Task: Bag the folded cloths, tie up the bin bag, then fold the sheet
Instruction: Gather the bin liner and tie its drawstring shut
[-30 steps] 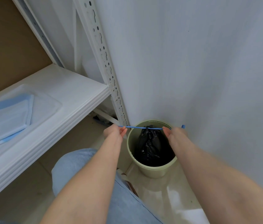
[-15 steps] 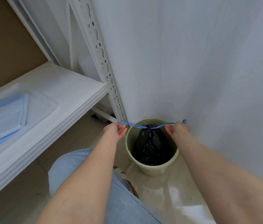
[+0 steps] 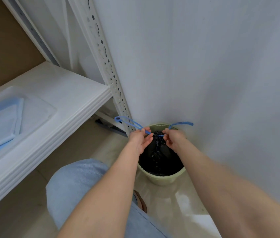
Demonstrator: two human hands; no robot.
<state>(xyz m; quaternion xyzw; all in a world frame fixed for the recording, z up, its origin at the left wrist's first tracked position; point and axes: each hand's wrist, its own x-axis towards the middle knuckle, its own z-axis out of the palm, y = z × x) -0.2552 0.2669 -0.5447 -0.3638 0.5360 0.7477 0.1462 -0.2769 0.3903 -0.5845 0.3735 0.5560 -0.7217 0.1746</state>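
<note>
white shelf (image 3: 70,100) on the left w/ a clear bag of folded blue cloths (image 3: 0,122) lying on it, so bagging looks done. far right of that, against the wall, a pale green bin (image 3: 163,179) sits on the floor, black bin bag (image 3: 159,152) inside, its neck gathered up at the top. step in hand, i'd say: tying the bin bag, mid-knot. no sheet in view.

both hands are over the bin, close together. left hand (image 3: 140,140) has fingers (image 3: 147,130) curled, pinching the blue drawstring (image 3: 129,121) just left of the bag's neck; its loop sticks out far-left past the shelf post. right hand (image 3: 174,139) likewise, fingers (image 3: 165,140) pressed together on the string, other loop poking out to the right. string crosses at the neck btwn the two hands.

next, prob: cross the loops once more & pull apart to cinch. needs even tension both sides or the knot slips loose.
</note>
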